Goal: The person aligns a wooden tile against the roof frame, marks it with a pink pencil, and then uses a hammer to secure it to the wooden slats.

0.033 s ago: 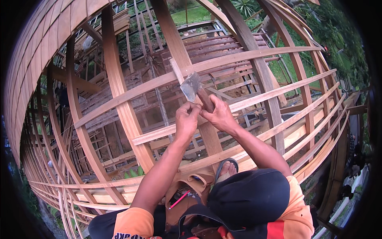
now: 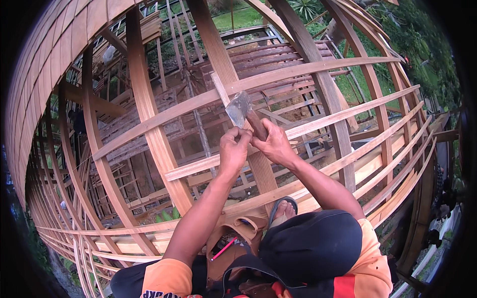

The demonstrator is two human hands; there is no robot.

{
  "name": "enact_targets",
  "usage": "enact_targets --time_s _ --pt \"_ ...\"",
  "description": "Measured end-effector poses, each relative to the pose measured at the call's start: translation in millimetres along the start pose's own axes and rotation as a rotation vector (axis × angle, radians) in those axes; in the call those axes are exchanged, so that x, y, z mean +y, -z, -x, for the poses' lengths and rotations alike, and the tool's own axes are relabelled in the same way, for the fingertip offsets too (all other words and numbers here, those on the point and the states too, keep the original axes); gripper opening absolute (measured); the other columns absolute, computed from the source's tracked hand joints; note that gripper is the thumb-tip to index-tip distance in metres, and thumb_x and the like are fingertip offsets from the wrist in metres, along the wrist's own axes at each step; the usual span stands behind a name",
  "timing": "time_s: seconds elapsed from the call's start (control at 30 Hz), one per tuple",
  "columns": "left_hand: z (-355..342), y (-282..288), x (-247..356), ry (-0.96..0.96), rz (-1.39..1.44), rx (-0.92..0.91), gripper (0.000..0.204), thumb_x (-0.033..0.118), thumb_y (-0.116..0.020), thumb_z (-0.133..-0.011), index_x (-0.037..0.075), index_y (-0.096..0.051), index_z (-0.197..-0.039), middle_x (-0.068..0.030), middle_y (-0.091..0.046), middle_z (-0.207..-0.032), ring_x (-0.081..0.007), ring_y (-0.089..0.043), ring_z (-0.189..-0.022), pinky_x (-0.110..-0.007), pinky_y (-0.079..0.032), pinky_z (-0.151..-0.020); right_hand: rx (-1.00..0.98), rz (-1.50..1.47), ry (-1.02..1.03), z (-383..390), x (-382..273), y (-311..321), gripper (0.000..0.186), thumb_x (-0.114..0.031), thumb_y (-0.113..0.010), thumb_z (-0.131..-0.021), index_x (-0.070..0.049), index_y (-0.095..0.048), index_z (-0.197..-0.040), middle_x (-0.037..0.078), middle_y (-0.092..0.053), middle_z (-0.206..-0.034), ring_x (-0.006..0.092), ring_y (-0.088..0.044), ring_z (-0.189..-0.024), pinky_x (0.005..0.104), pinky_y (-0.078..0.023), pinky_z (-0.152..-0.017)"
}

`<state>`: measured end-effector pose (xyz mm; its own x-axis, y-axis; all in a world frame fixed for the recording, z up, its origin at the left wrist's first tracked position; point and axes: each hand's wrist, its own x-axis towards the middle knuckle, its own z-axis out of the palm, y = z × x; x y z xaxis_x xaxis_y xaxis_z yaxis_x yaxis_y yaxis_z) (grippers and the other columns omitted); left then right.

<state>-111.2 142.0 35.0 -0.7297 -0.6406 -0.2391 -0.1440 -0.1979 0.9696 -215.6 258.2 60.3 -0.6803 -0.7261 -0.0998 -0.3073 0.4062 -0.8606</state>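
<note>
My right hand (image 2: 274, 144) is wrapped around the short wooden handle of a hatchet (image 2: 239, 109), whose grey metal head points up and away from me. Just below the blade, my left hand (image 2: 233, 149) has its thumb and fingers pinched together; whatever is between them is too small to make out. Both hands are close together over a wooden rafter (image 2: 262, 174), where a light batten (image 2: 194, 169) crosses it. Beyond the hatchet head, a short strip of wood (image 2: 219, 87) lies over another batten (image 2: 189, 103).
Curved rafters and battens form an open frame, with gaps down to lower timbers (image 2: 278, 59). Wooden shingles (image 2: 54, 54) cover the left side. My sandalled foot (image 2: 284, 208) rests on the frame. A tool pouch (image 2: 246, 229) holding a red pencil (image 2: 223, 249) hangs before me.
</note>
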Motion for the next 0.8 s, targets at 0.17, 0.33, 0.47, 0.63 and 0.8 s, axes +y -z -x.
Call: enact_targets --time_s 0.17,0.33,0.47,0.63,0.8 --pt "-15 17 -15 -0.161 -0.312 0.216 0.044 0.035 -0.075 -0.09 -0.003 -0.065 -0.11 -0.0137 -0.062 -0.108 -0.0201 -0.059 -0.094 -0.035 -0.049 -0.086 0.127 -0.084 -0.005 16 43 15 0.028 -0.02 -0.071 -0.087 -0.001 -0.051 -0.091 0.013 -0.052 -0.073 0.0239 -0.05 -0.066 0.0387 -0.045 -0.064" --pt "-55 14 -21 -0.031 -0.503 0.299 0.099 0.055 -0.082 -0.078 -0.01 -0.039 -0.139 -0.0248 -0.056 -0.128 -0.0324 -0.057 -0.118 -0.043 -0.048 -0.099 0.514 -0.14 -0.144 25 109 76 0.019 -0.018 -0.069 -0.089 -0.002 -0.058 -0.095 0.002 -0.053 -0.074 0.012 -0.049 -0.068 0.03 -0.043 -0.062" --pt "-74 1 -34 -0.031 -0.616 0.258 0.094 0.037 -0.079 -0.08 -0.006 -0.029 -0.148 -0.0253 -0.057 -0.131 -0.0346 -0.059 -0.12 -0.042 -0.047 -0.101 0.757 -0.273 -0.265 28 168 118 0.016 -0.015 -0.067 -0.087 -0.002 -0.058 -0.091 0.002 -0.054 -0.074 0.0123 -0.049 -0.069 0.031 -0.043 -0.065" --pt "-75 3 -40 -0.054 -0.526 0.142 0.067 0.014 -0.063 -0.082 -0.005 -0.036 -0.141 -0.027 -0.065 -0.119 -0.0391 -0.065 -0.11 -0.043 -0.048 -0.097 0.891 -0.389 -0.322 23 222 138 0.013 -0.011 -0.066 -0.089 -0.006 -0.057 -0.097 0.0 -0.055 -0.077 0.009 -0.048 -0.061 0.0252 -0.041 -0.054" --pt "-77 11 -47 -0.075 -0.42 0.109 0.058 0.008 -0.058 -0.082 -0.004 -0.042 -0.137 -0.0208 -0.062 -0.12 -0.0302 -0.061 -0.112 -0.038 -0.045 -0.1 0.925 -0.631 -0.263 15 227 145 0.011 -0.013 -0.068 -0.089 -0.006 -0.058 -0.089 -0.001 -0.055 -0.071 0.0094 -0.052 -0.059 0.0254 -0.044 -0.057"
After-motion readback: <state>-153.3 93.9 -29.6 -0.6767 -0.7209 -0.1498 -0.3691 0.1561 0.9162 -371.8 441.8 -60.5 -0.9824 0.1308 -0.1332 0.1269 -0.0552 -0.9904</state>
